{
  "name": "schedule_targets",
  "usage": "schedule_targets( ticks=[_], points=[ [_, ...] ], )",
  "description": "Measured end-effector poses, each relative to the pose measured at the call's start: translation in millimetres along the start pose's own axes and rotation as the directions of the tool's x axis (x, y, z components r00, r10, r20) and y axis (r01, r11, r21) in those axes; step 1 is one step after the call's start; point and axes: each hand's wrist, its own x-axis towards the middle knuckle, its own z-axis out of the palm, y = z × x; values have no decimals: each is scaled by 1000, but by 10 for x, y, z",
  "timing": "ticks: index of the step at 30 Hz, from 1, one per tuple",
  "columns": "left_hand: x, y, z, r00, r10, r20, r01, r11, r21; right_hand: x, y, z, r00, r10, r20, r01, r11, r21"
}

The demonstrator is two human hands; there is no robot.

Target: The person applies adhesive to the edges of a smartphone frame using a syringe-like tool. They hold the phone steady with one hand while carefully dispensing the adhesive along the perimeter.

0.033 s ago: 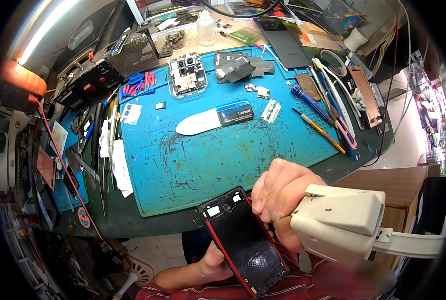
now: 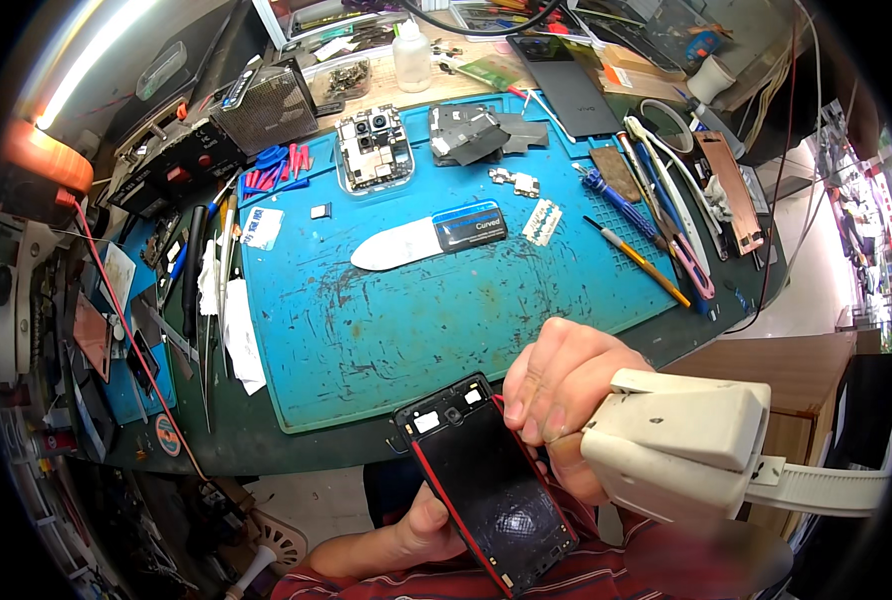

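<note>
A black phone frame (image 2: 486,480) lies tilted near my lap, its inner side up, with a red tape strip (image 2: 448,505) along its left edge. My left hand (image 2: 428,525) grips that edge, thumb on the rim and the other fingers hidden beneath. At the upper right edge, my right hand (image 2: 566,385) is closed in a pinch where another red tape strip (image 2: 500,401) runs under its fingertips. A cream-coloured box (image 2: 676,440) with a ribbed strap covers the right wrist. Beyond, a white flat pry blade (image 2: 396,246) rests on the blue mat (image 2: 366,350).
At the mat's back sit a phone board with cameras (image 2: 374,150) in a clear tray, black sheet pieces (image 2: 466,135) and a dark phone panel (image 2: 566,85). Brushes and tweezers (image 2: 656,190) crowd the right, more tools (image 2: 196,260) the left. A white bottle (image 2: 412,58) stands behind.
</note>
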Motion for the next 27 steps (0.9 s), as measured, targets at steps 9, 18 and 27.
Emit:
schedule_targets(
  ticks=[9, 18, 27],
  points=[
    [-5, -22, -24, 1000, -5, -5, 5, 1000, -13, -21, 5, -19, 1000, -25, 8, 25, 1000, -4],
    [-17, 3, -15, 1000, -30, -5, 31, 999, 18, -28, -10, -15, 1000, -26, -2, 26, 1000, 6],
    [-10, -6, -52, 999, -28, 20, 28, 999, 22, -45, -19, -9, 999, -31, -7, 31, 999, 7]
  ],
)
